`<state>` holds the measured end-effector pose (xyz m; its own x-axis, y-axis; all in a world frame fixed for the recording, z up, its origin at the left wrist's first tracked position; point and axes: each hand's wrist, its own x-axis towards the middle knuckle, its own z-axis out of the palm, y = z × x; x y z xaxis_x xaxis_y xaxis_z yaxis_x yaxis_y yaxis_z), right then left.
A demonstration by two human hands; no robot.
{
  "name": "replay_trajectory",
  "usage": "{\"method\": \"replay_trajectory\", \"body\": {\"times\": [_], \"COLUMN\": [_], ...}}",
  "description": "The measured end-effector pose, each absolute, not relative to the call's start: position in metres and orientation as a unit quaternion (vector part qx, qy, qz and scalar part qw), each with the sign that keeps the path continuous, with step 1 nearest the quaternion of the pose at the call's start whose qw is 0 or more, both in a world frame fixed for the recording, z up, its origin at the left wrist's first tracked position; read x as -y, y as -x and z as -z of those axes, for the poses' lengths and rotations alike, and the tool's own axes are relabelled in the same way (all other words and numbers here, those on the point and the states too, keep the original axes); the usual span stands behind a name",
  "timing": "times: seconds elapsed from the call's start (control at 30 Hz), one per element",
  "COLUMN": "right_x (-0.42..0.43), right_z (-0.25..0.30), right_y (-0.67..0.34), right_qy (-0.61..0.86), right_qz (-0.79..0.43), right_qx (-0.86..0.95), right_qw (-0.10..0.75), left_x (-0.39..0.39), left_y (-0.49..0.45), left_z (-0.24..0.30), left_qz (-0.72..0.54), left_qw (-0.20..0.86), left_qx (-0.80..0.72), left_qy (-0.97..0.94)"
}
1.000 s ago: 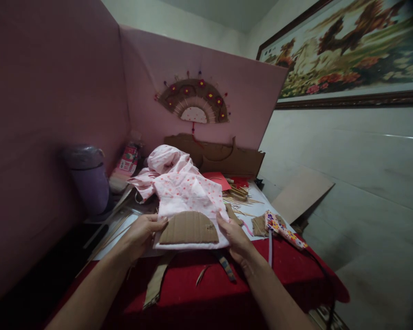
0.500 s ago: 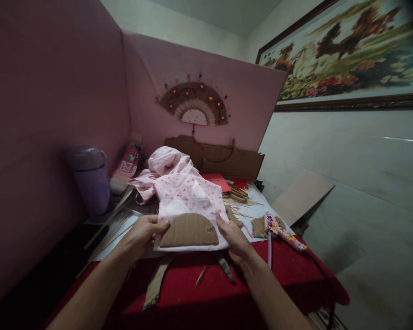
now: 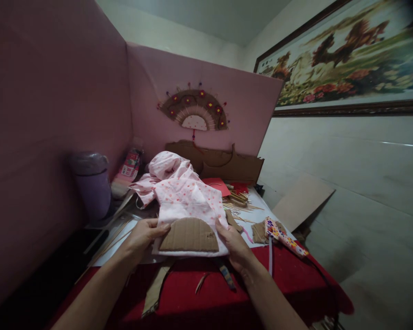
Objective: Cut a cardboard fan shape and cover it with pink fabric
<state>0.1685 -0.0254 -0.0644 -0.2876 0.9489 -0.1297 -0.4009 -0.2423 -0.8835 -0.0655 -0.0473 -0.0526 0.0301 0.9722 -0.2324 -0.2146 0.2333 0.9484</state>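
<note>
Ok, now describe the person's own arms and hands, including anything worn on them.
The left forearm and right forearm are bare as far as they show, with no sleeves in view, and both narrow toward the wrist. The left hand and right hand are ungloved; no watch, bracelet or ring can be made out.

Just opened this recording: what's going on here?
Someone's left hand and right hand hold the dotted cloth at opposite sides. A half-round cardboard lies on the cloth's near end, straight edge nearest the person. The left thumb reaches the cardboard's edge. Beyond, a decorated fan is on the pink board.
</note>
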Motion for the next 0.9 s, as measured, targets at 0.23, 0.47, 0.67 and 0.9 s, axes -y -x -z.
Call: {"method": "replay_trajectory", "body": {"times": [0.23, 0.47, 0.67, 0.9], "right_x": [0.0277, 0.0271, 0.0254, 0.0249], "right_z": [0.0646, 0.0644, 0.0639, 0.0642], "right_y": [-0.169, -0.1691, -0.1692, -0.1691], "right_qy": [0.352, 0.356, 0.35, 0.352], "right_qz": [-0.701, -0.699, -0.706, -0.702], "right_qx": [0.385, 0.385, 0.386, 0.375], "right_qw": [0.487, 0.487, 0.48, 0.492], "left_x": [0.0464, 0.0451, 0.0454, 0.0454], "left_y": [0.0647, 0.0657, 0.0649, 0.0638], "left_z": [0.0522, 0.0527, 0.0514, 0.0487], "left_qz": [-0.49, -0.491, -0.486, -0.483], "left_qw": [0.605, 0.577, 0.563, 0.559], "left_qx": [-0.497, -0.513, -0.529, -0.538], "left_qy": [-0.385, -0.404, -0.409, -0.405]}}
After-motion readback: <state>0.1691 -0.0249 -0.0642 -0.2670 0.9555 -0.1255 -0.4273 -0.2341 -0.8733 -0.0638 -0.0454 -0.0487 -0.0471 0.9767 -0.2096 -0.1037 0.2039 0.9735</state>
